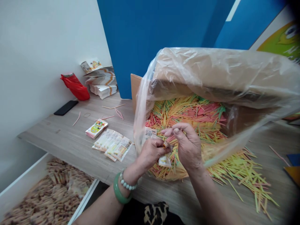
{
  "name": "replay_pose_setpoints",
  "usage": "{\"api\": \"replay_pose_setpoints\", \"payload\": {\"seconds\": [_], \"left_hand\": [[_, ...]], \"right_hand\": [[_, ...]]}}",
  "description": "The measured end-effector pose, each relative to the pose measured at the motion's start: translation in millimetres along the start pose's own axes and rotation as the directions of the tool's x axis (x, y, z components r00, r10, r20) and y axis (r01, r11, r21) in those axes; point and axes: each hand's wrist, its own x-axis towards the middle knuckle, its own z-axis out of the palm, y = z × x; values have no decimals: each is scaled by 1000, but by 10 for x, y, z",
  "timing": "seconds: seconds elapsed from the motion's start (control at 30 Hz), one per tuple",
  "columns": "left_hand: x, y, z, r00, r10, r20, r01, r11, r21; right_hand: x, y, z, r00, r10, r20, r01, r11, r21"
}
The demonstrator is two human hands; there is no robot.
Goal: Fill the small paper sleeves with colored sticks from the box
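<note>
My left hand (152, 153) is closed on a small clear plastic packet (164, 161) with a striped printed edge. Just to its right, my right hand (189, 148) has its thumb and fingers pinched together close to the packet's top; what is between them is too small to make out. Both hands are over the front of a cardboard box (136, 89) lined with a clear plastic bag (182, 62). Inside lie heaps of thin coloured sticks (187, 111), yellow, pink, green and orange. A green bangle and a beaded bracelet circle my left wrist.
Flat packets (113, 145) overlap beside a small stack of printed cards (97, 128). A black phone (66, 107), red pouch (76, 87) and printed paper stack (103, 89) stand further back. Loose sticks (248, 175) spill rightward. A white bin (47, 200) full of small packs sits lower left.
</note>
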Motion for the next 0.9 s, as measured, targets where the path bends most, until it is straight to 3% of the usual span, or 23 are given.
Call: {"api": "replay_pose_setpoints", "payload": {"seconds": [0.17,0.27,0.47,0.63,0.8,0.9], "left_hand": [[-5,-48,-9,999,8,36,-9,999,54],[-12,-32,-6,998,5,61,-7,999,37],[3,-53,-22,998,-37,58,42,996,-84],[36,-48,-10,994,83,78,-66,978,-199],[29,-30,-24,967,226,121,-191,951,-243],[6,-63,-61,984,142,105,-103,946,-307]], "right_hand": [[50,-64,14,996,-46,-77,57,989,140],[48,-85,43,994,-69,-80,79,987,137],[-48,-5,10,1000,3,-5,-3,999,-32],[-35,37,-48,975,169,142,-145,975,-168],[-1,85,-131,951,211,226,-160,961,-225],[-23,111,-246,930,248,270,-186,954,-236]]}}
